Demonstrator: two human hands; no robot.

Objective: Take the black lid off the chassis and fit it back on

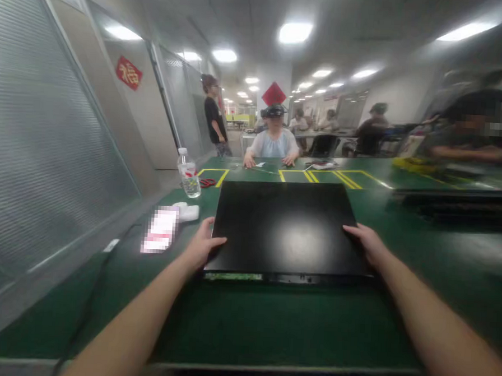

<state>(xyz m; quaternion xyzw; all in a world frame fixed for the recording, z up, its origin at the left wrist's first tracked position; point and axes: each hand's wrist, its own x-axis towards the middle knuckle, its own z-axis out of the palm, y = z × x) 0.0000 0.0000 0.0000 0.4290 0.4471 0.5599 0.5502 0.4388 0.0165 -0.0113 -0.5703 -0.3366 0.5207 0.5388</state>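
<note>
My left hand and my right hand are bare, each with a slim thumb; finer details blur. My left forearm and right forearm are bare too, smooth in outline, widening from narrow wrists toward the near side.

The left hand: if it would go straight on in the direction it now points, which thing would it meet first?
Most likely the black panel: the left hand touches its left edge, thumb on top, and points inward across it. Part of the hand is hidden, so depth there is unclear.
</note>
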